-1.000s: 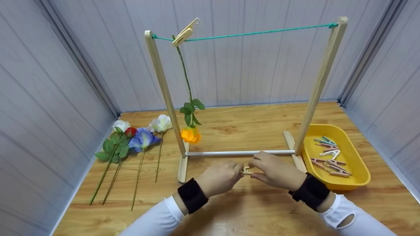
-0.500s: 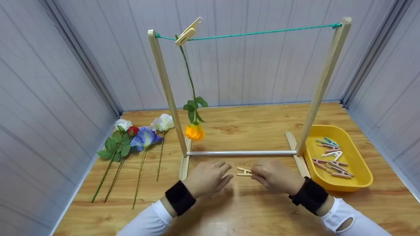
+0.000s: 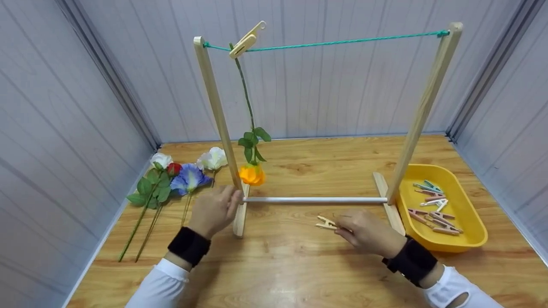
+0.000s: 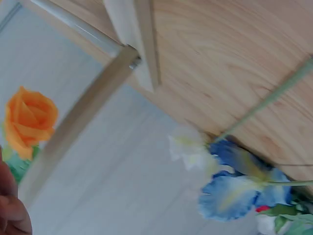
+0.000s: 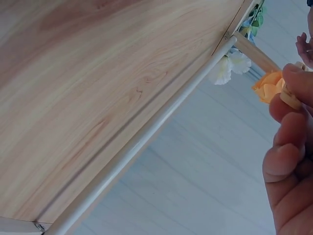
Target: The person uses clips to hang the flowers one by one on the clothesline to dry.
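My right hand (image 3: 368, 231) pinches a light beige clothespin (image 3: 327, 223) above the table, its prongs pointing left. In the right wrist view the thumb and index finger grip that clothespin (image 5: 291, 99). My left hand (image 3: 216, 209), empty, hovers near the rack's left post, hiding much of the white flower's stem. A white flower (image 3: 212, 158) and a blue-purple flower (image 3: 188, 179) lie just beyond it. Farther left are a red flower (image 3: 174, 168) and a white rose (image 3: 161, 160). An orange flower (image 3: 252, 175) hangs head-down, clipped to the green cord (image 3: 342, 42) by another beige clothespin (image 3: 243, 46).
The wooden rack's left post (image 3: 218, 111) and right post (image 3: 424, 111) carry the cord. A white rod (image 3: 312, 199) joins their feet low down. On the right, a yellow basin (image 3: 464, 214) holds several coloured clothespins (image 3: 443, 222).
My left hand has let go of the clothespin and moved left toward the flowers. The right hand keeps the clothespin, shifting slightly right.
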Tool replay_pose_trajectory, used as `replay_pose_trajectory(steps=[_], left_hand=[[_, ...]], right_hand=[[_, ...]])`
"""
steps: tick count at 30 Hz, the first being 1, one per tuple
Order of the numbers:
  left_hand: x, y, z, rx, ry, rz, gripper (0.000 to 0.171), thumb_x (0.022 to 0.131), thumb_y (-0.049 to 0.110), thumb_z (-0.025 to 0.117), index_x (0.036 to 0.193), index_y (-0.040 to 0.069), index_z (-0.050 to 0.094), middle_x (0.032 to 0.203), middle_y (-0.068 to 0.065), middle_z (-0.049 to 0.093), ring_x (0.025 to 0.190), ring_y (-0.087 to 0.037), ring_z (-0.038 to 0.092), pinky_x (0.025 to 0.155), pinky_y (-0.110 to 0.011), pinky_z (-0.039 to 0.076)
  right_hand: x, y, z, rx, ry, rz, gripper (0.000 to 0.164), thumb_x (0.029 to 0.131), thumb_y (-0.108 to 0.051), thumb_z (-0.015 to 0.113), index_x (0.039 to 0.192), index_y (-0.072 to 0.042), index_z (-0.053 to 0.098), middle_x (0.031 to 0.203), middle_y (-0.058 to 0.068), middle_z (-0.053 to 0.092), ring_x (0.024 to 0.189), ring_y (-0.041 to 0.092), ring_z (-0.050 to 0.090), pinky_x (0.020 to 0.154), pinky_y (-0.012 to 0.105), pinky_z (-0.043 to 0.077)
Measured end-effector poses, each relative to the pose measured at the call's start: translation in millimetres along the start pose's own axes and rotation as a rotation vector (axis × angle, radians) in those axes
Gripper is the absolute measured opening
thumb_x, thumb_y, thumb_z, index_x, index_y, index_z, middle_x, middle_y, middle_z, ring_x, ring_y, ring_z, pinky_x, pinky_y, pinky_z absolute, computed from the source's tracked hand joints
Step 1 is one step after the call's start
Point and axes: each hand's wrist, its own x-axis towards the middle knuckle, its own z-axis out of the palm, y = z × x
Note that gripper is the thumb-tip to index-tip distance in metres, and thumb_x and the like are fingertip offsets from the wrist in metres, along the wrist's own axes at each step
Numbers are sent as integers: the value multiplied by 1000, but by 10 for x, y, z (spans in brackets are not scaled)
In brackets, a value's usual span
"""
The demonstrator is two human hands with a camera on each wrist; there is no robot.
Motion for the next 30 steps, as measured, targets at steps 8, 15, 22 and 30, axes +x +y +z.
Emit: replay_pose_trajectory(steps=[8,15,22,30], left_hand=[[-15,-265,57,20,-259,-442,30,108,22,64,111,-8,66,93,-26,70,71,-44,70,61,-57,59],[-74,-476,125,55,-537,-555,30,107,14,57,117,-13,65,103,-33,73,87,-53,74,73,-65,61],[-203,-598,296,98,-550,-533,28,100,11,58,115,-12,66,101,-32,73,88,-55,73,78,-66,60],[-239,-725,493,87,-587,-596,22,96,8,61,101,-11,70,94,-31,74,86,-53,74,75,-66,62]], right_hand=[[-22,-64,-25,28,-47,27,27,83,3,87,87,-10,63,75,-3,61,65,2,51,56,14,40],[-30,-106,-33,32,-50,14,24,83,3,87,88,-11,68,77,-3,64,66,3,55,57,16,44],[-34,-110,-28,34,-64,-2,21,85,1,87,88,-11,70,80,-3,66,69,4,57,60,18,46],[-52,-112,-17,46,-68,0,20,85,1,86,87,-11,70,78,-3,66,69,6,58,60,20,47]])
